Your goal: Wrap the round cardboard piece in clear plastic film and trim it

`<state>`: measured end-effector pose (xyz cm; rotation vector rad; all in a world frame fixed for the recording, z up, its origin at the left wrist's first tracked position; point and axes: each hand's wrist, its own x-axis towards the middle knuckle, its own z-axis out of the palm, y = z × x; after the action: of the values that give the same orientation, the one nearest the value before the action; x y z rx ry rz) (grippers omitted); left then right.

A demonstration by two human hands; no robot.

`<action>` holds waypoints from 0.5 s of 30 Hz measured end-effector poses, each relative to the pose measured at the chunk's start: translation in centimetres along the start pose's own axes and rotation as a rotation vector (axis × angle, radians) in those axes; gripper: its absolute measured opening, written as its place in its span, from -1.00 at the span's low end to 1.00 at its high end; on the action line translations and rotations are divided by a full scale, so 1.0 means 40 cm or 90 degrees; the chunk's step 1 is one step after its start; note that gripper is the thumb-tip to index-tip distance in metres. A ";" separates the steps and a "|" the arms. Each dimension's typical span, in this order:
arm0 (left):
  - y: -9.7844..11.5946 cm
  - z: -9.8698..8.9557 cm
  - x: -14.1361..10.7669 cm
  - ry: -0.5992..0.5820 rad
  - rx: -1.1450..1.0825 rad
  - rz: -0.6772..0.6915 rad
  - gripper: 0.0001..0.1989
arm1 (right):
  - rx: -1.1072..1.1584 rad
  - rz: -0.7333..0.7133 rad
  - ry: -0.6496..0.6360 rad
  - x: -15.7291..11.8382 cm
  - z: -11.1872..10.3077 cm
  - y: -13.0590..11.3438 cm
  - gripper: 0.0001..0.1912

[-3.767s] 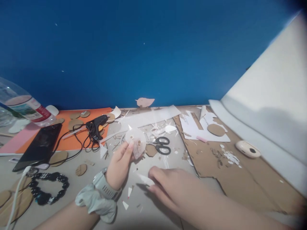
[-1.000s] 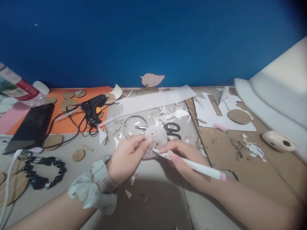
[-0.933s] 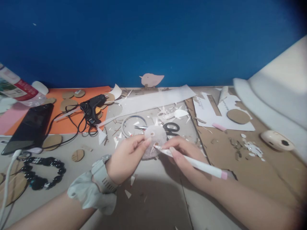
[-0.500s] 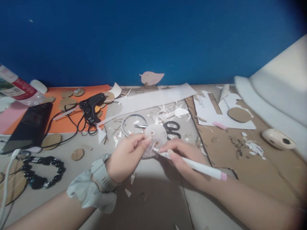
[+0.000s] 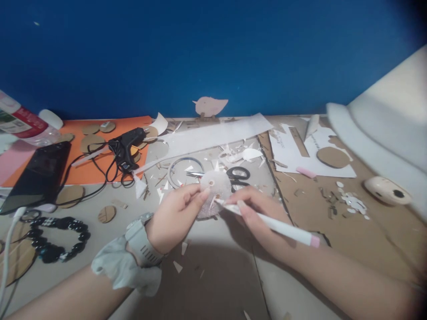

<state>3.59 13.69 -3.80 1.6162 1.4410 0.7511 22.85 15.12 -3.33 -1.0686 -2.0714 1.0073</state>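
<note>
Far left: clear plastic bottle (image 5: 25, 122), tilted, red-and-white label, cut off by the frame edge; contents can't be made out. Black phone (image 5: 38, 175) overlaps the orange sheet (image 5: 125, 122). White cable (image 5: 10, 246) runs out of frame, its plug near the phone's lower edge; connection unclear. Black bead bracelet (image 5: 58, 240) lies below the phone. Hot glue gun (image 5: 124, 149) on the orange sheet, black cord looped around it, cardboard discs near and partly under it.

Left hand (image 5: 175, 218), watch and scrunchie at wrist, pinches the glittery cutout (image 5: 220, 180) between thumb and fingers; lower left part of the cutout is behind the thumb. Hoop (image 5: 169, 171) lies behind that hand, partly covered. Pink bird cutout (image 5: 210, 106) stands at the blue wall. Cutout is held at center, in front of the scissors (image 5: 239, 173), hiding their middle; blades and black handles show on either side.

Right hand (image 5: 263, 213) grips the white marker (image 5: 283, 227) like a pen, pink end outward, tip at the cutout; exact contact too small to tell.

Right: cut white sheet (image 5: 287, 160) on cardboard (image 5: 340, 240), writing illegible. Loose white paper dots (image 5: 353, 204) beside cardboard scraps. Far right, cream oval object (image 5: 387, 191) with dark spot; can't tell if it's a container.
</note>
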 end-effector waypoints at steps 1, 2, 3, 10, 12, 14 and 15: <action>0.000 0.000 0.000 0.002 0.001 0.000 -0.71 | -0.001 0.008 0.009 0.000 0.000 0.000 -0.83; 0.000 0.001 0.000 0.003 -0.002 0.000 -0.71 | -0.002 0.006 0.005 -0.001 0.001 -0.001 -0.83; 0.000 0.001 0.000 0.002 -0.008 0.000 -0.71 | -0.006 -0.004 -0.006 -0.001 0.001 -0.001 -0.84; -0.001 0.004 0.000 -0.001 -0.001 -0.006 -0.71 | -0.007 -0.021 0.019 -0.001 0.007 0.006 -0.83; -0.005 0.004 0.000 -0.001 -0.001 -0.002 -0.71 | -0.016 -0.048 0.011 -0.001 0.010 0.007 -0.84; -0.007 0.004 0.001 0.001 -0.002 0.002 -0.72 | -0.027 -0.050 0.037 -0.001 0.012 0.007 -0.83; -0.008 0.004 0.001 -0.001 -0.004 0.002 -0.72 | -0.033 -0.048 0.046 -0.002 0.013 0.008 -0.82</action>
<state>3.58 13.71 -4.16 1.6144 1.4335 0.7566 22.61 15.00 -3.87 -1.0298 -2.0736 0.8710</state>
